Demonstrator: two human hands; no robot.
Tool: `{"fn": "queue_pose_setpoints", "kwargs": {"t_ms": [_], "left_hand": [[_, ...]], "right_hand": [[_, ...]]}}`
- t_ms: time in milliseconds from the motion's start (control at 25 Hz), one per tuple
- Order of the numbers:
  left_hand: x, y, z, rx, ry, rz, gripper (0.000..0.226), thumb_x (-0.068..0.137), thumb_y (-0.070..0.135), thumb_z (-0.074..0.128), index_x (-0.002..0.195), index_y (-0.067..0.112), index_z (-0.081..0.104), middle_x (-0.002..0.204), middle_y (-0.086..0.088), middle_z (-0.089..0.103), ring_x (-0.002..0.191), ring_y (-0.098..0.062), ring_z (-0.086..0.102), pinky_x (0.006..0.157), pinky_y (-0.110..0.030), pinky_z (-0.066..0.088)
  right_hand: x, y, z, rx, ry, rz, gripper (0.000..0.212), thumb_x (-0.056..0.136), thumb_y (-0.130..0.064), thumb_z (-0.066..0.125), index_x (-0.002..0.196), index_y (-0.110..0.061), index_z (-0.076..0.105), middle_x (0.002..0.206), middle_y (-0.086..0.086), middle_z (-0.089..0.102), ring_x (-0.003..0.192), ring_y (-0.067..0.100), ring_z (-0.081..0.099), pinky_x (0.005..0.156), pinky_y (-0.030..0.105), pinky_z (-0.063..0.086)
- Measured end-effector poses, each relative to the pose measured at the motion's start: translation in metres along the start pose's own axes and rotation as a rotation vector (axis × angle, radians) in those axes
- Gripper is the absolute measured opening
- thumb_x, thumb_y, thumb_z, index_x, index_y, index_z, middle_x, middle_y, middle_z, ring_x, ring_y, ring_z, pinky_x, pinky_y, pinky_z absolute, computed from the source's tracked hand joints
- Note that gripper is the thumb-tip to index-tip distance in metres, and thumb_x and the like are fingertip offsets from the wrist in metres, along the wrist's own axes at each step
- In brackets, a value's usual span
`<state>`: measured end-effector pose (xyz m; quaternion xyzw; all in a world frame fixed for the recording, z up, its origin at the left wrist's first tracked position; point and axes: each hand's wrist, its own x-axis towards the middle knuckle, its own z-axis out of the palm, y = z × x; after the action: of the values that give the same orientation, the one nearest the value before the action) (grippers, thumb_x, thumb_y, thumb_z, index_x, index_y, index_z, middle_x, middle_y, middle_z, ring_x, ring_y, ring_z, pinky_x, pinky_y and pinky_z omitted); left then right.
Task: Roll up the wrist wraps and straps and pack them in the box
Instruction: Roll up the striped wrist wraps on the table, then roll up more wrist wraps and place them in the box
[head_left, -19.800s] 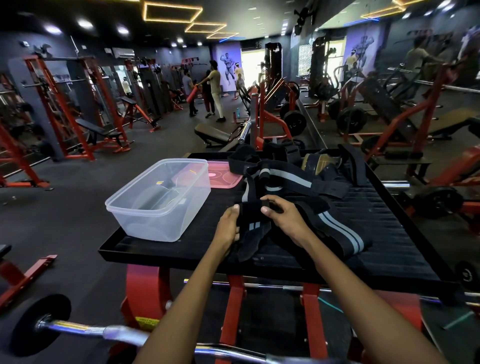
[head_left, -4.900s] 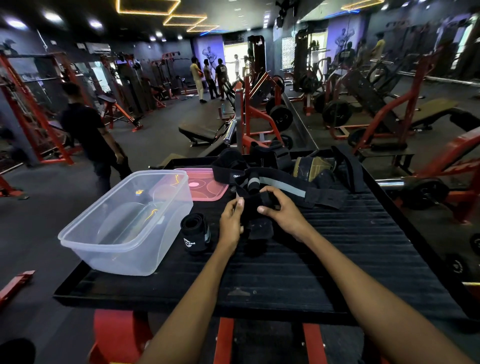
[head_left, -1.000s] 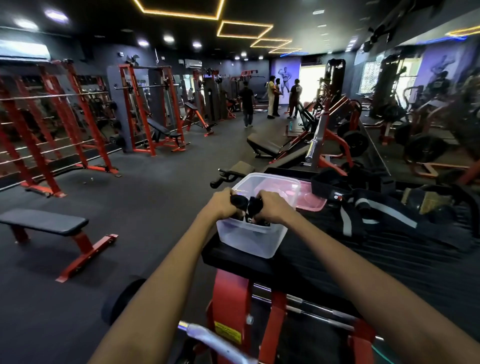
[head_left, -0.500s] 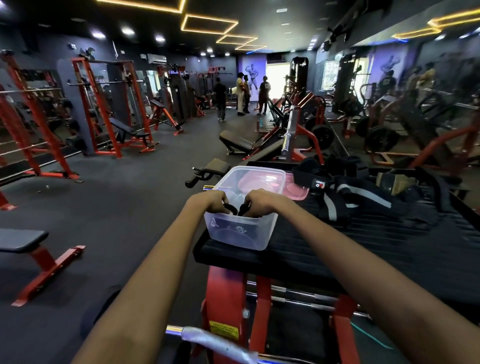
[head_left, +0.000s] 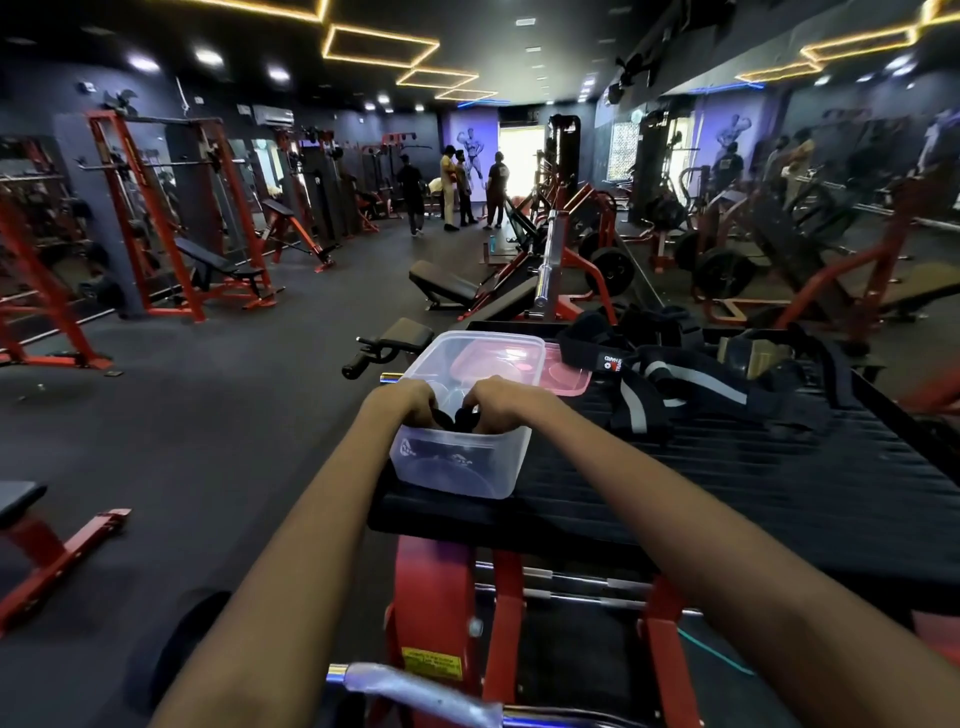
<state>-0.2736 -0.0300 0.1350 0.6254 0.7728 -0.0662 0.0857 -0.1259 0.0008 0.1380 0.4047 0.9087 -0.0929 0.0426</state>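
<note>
Both hands are reaching down into the clear plastic box (head_left: 457, 467), which is sitting at the near left corner of the black ribbed desk (head_left: 727, 488). The left hand (head_left: 402, 402) and the right hand (head_left: 501, 402) are curling their fingers over black rolled wraps (head_left: 457, 418) just inside the box's near wall, each grip clenching on that dark material; where one roll ends and the next begins is hard to tell. More black rolls with white logos are showing through the box's front wall, lying on its bottom. A pink lid (head_left: 563, 376) is lying flat behind the box, touching its far side. To the right of it, a loose pile of black wraps and straps (head_left: 675, 382) with grey stripes is sprawling across the desk, well apart from the hands. Several people (head_left: 452, 189) are standing far off across the gym floor.
</note>
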Motion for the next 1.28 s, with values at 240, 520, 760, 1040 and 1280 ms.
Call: {"fn": "queue_pose_setpoints", "kwargs": {"t_ms": [240,520,760,1040,1280], "left_hand": [[0.004,-0.008,0.004,-0.054,0.031,0.113,0.035,0.088,0.03,0.059,0.118,0.012,0.06,0.123,-0.005,0.059,0.106,-0.025,0.053,0.09,-0.032,0.042],[0.005,-0.003,0.004,-0.011,-0.056,0.044,0.05,0.092,0.04,0.048,0.138,0.02,0.044,0.146,-0.005,0.042,0.129,-0.026,0.042,0.105,-0.035,0.035],[-0.035,0.055,0.028,-0.95,0.736,0.188,0.036,0.093,0.013,0.053,0.128,0.005,0.051,0.134,-0.007,0.053,0.122,-0.02,0.048,0.096,-0.022,0.034],[-0.041,0.155,0.052,-1.546,0.624,0.232,0.014,0.095,0.012,0.049,0.105,0.015,0.059,0.104,-0.003,0.063,0.094,-0.014,0.057,0.091,-0.03,0.045],[-0.012,0.24,0.086,-1.271,0.435,0.143,0.033,0.095,0.021,0.05,0.122,0.003,0.056,0.124,-0.012,0.059,0.117,-0.025,0.053,0.098,-0.026,0.036]], "right_hand": [[-0.002,0.002,0.0,-0.08,0.004,0.008,0.04,0.09,-0.034,0.055,0.121,-0.011,0.062,0.123,0.011,0.061,0.11,0.027,0.056,0.091,0.033,0.047],[-0.009,0.009,-0.002,0.083,0.071,-0.037,0.048,0.089,-0.03,0.059,0.132,-0.009,0.052,0.132,0.01,0.056,0.118,0.026,0.052,0.097,0.033,0.042],[-0.035,0.018,0.01,0.898,0.621,-0.042,0.035,0.087,-0.021,0.066,0.118,-0.005,0.06,0.115,0.004,0.061,0.099,0.015,0.058,0.077,0.016,0.041],[-0.094,0.082,0.036,1.208,0.894,0.093,0.02,0.089,-0.012,0.062,0.107,-0.004,0.063,0.089,-0.006,0.062,0.077,-0.01,0.058,0.075,0.007,0.043],[-0.143,0.171,0.069,1.14,0.888,0.299,0.022,0.09,-0.018,0.061,0.109,-0.008,0.064,0.094,-0.001,0.063,0.092,0.011,0.059,0.083,0.019,0.045]]}}
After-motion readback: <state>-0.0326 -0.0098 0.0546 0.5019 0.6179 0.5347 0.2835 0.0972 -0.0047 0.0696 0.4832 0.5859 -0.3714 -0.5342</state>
